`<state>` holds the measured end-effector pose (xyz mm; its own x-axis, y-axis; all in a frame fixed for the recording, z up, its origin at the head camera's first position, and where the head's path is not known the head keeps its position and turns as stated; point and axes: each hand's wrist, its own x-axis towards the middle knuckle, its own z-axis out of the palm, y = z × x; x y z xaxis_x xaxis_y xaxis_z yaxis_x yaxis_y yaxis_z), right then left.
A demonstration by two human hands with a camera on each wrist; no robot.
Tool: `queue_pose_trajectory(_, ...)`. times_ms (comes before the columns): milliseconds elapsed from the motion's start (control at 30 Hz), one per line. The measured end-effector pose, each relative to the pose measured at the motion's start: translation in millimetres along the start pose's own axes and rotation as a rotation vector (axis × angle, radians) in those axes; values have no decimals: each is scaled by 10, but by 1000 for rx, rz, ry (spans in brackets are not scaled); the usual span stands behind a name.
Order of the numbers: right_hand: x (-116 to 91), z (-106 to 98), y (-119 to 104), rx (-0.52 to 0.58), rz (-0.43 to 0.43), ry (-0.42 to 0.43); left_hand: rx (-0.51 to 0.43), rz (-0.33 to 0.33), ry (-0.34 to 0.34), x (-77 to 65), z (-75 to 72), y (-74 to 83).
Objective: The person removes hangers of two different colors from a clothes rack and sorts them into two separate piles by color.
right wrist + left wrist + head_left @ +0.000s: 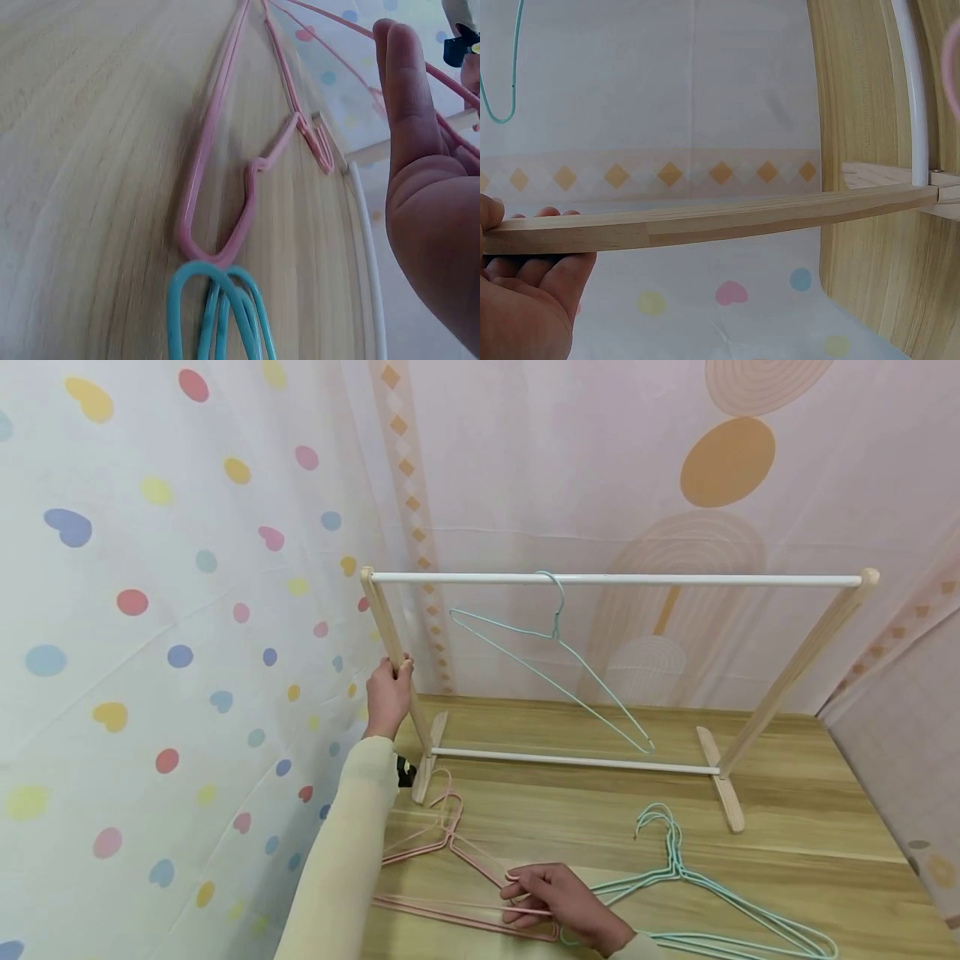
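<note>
In the head view my left hand grips the left wooden post of a garment rack, partway down it. The left wrist view shows the fingers and thumb round that post. Low in front, my right hand holds one end of a pink hanger, raised over more pink hangers lying on the table. A mint-green hanger hangs by its hook from the rack's white top bar, tilted down to the right.
Several mint-green hangers lie stacked on the wooden table, right of my right hand. The rack's wooden feet and lower white bar span the table behind them. Patterned curtains close in the left and back.
</note>
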<state>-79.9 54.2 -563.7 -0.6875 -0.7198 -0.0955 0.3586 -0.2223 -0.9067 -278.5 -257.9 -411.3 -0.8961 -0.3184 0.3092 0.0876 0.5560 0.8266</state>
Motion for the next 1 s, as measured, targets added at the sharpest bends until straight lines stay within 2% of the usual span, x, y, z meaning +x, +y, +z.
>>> queue_pose_trajectory(233, 78, 39, 0, -37, 67, 170, -8, -7, -5, -4, 21, 0)
queue_pose_trajectory(433, 97, 67, -12, -94, 59, 227, -17, -5, -8, -8, 22, 4)
queue_pose_trajectory(533, 94, 63, -28, -205, 31, 233, -15, 0, -6, -8, 18, 11)
queue_pose_trajectory(767, 54, 50, -96, -592, -14, 262, -6, 3, 7, -2, 11, 9)
queue_pose_trajectory(900, 29, 14, -114, -643, -35, 299, -4, -2, 0, -1, 6, -1)
queue_pose_trajectory(1000, 15, -41, -117, -625, -42, 316, 2, -9, -4, -1, 2, -10)
